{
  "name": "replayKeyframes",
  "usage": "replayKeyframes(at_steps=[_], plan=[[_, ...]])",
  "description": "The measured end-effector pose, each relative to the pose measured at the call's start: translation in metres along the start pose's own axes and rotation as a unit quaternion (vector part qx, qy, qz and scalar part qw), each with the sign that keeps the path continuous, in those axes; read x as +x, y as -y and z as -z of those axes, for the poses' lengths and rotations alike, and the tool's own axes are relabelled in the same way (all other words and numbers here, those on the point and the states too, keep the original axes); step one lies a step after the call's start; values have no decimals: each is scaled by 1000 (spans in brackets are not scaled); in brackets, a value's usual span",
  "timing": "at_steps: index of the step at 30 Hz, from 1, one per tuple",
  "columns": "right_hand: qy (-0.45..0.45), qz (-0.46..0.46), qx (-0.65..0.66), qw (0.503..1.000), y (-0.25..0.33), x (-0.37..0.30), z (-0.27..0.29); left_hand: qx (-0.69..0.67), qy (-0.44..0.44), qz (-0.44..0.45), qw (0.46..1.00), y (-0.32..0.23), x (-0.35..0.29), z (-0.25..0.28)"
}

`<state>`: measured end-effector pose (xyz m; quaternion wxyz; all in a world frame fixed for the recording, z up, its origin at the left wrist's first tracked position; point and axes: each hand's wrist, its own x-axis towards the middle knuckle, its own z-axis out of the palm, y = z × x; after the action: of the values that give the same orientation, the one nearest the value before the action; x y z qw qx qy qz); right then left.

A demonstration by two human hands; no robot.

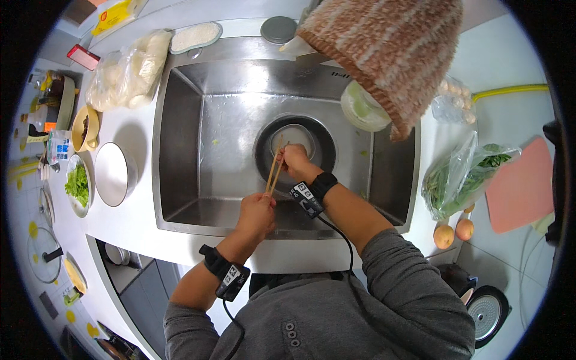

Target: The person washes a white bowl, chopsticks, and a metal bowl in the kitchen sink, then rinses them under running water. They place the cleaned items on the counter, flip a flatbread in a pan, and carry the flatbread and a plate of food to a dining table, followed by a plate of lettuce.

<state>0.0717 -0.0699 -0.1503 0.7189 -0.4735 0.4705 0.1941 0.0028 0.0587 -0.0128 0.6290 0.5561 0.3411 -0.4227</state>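
Observation:
Over a steel sink [180, 150], my left hand [257, 215] is closed around the lower end of a pair of wooden chopsticks [275, 165]. Their tips point up over the round drain strainer [295, 144] in the sink floor. My right hand [295, 161] is closed just right of the chopsticks, at the strainer's edge, touching them partway up. Both wrists wear black bands with small devices, and a cable runs from the right one. What lies under my right hand's fingers is hidden.
A pale green bowl [363, 108] sits in the sink's right corner. Left of the sink stand a steel bowl [114, 174], a plate of greens [78, 185] and a bag of white dough pieces [129, 72]. At right: bagged greens [462, 177], two round fruits [453, 233], a pink board [519, 186].

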Motion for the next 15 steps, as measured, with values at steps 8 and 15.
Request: replayKeyframes(at_steps=[8, 15], plan=[[-230, 374, -465, 768, -7, 73, 21, -81, 23, -7, 996, -1, -14, 28], [142, -96, 92, 981, -9, 19, 19, -63, 4, -28, 998, 5, 22, 15]])
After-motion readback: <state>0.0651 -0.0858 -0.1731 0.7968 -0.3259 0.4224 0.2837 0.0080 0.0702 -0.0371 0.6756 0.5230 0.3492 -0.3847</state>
